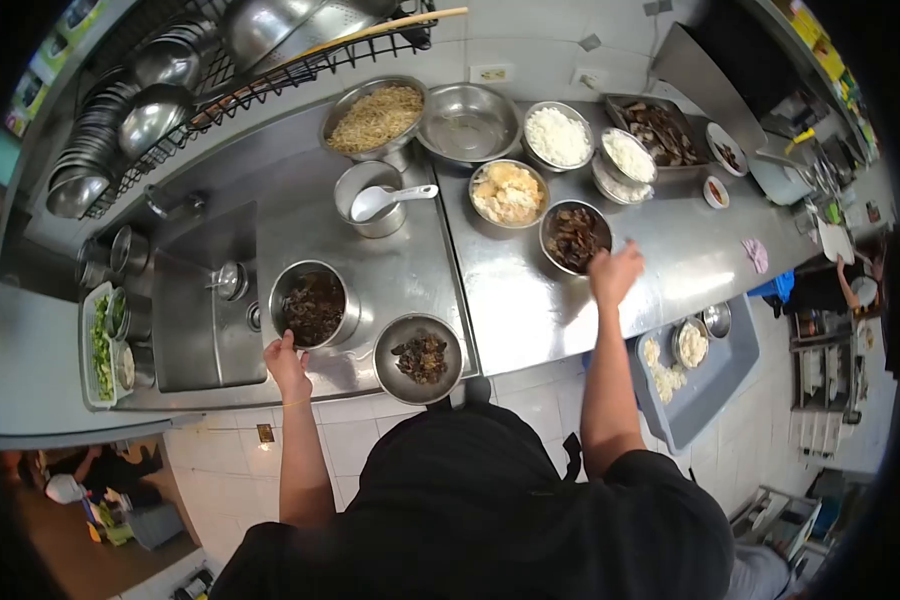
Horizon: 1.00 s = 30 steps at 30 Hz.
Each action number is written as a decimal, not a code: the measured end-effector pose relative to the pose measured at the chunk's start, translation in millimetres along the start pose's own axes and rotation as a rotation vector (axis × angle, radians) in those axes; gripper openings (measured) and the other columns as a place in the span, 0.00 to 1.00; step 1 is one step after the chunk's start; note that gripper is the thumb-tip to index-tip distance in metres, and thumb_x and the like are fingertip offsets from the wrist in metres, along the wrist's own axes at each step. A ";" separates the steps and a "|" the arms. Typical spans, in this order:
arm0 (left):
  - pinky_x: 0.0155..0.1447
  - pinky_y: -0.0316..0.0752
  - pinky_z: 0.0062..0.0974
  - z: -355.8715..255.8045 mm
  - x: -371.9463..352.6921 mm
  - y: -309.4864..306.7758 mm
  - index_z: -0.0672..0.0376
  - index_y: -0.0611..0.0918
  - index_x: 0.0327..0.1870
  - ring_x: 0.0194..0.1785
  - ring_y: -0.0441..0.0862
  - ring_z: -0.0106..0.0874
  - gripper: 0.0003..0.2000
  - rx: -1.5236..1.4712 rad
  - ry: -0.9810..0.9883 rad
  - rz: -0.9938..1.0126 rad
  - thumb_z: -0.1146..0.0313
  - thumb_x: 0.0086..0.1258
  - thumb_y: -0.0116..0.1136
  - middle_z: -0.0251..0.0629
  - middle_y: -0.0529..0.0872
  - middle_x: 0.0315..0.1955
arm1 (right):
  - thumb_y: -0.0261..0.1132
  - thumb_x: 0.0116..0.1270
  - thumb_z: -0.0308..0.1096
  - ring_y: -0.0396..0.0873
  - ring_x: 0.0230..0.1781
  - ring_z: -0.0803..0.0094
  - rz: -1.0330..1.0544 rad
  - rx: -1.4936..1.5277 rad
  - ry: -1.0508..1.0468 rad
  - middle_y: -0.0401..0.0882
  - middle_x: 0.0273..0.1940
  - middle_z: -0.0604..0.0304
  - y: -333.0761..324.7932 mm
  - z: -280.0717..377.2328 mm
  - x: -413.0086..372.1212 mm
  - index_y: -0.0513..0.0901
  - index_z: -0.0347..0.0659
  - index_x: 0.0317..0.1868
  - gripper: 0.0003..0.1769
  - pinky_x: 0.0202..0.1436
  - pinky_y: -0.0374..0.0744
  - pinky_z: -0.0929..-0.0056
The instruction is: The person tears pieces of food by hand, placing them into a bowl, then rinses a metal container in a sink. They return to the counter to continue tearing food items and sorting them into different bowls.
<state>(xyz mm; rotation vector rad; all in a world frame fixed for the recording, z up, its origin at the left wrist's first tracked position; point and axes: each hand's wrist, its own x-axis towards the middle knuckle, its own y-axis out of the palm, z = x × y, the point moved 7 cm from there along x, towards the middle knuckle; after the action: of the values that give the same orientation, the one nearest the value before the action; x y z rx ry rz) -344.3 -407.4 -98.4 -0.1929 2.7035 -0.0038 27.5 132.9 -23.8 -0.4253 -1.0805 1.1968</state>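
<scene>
My left hand (287, 368) is at the near left side of a steel pot (350, 318) of dark, wet-looking pieces (313, 303). Its fingers are bent at the rim, with the thumb low against the wall. To the right, my right hand (616, 272) has its fingers closed at the near right rim of a steel bowl (547, 253); brown strips (574, 234) fill this bowl. The undersides of both hands' fingers are hidden. Between my hands, a shallow steel bowl (390, 383) with a smaller heap of dark chopped pieces (423, 358) stands by the counter's front edge.
Behind stand a pot (382, 222) with a white ladle (375, 203), a bowl of noodle-like strands (377, 118), an empty steel basin (470, 125) and bowls of white food (558, 137). A sink (205, 350) lies left; a grey tub (705, 400) sits low right.
</scene>
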 end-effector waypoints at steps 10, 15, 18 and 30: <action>0.63 0.65 0.36 -58.8 -19.2 24.2 0.60 0.77 0.51 0.55 0.69 0.40 0.18 0.489 0.583 -0.262 0.68 0.63 0.68 0.48 0.69 0.52 | 0.62 0.67 0.30 0.75 0.20 0.73 0.590 0.846 0.418 0.76 0.23 0.59 63.2 -55.3 -37.0 0.74 0.35 0.25 0.13 0.26 0.82 0.70; 0.64 0.65 0.38 -67.7 -17.6 26.1 0.59 0.79 0.44 0.56 0.71 0.43 0.11 0.542 0.684 -0.162 0.71 0.63 0.66 0.48 0.73 0.48 | 0.61 0.67 0.30 0.73 0.20 0.76 0.681 0.986 0.438 0.73 0.22 0.63 35.2 -11.4 -90.8 0.72 0.39 0.21 0.15 0.28 0.82 0.71; 0.62 0.67 0.38 -79.6 -7.4 28.9 0.60 0.80 0.39 0.53 0.74 0.44 0.08 0.603 0.875 -0.136 0.72 0.62 0.65 0.48 0.77 0.44 | 0.62 0.66 0.29 0.70 0.22 0.79 0.760 1.084 0.513 0.73 0.23 0.65 30.3 35.5 -123.2 0.72 0.40 0.22 0.13 0.29 0.77 0.75; 0.48 0.77 0.42 -206.5 -65.2 130.0 0.57 0.84 0.42 0.43 0.82 0.47 0.09 0.522 1.282 0.962 0.68 0.63 0.60 0.46 0.85 0.37 | 0.66 0.66 0.35 0.75 0.26 0.76 0.913 0.808 0.320 0.77 0.27 0.60 124.2 158.5 -201.8 0.79 0.33 0.31 0.13 0.27 0.76 0.74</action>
<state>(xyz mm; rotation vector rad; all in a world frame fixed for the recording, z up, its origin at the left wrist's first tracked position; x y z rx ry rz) -389.4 -275.4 112.1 1.8030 3.4356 -0.7509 -167.6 -43.2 -134.1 -0.4507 -0.0136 2.1400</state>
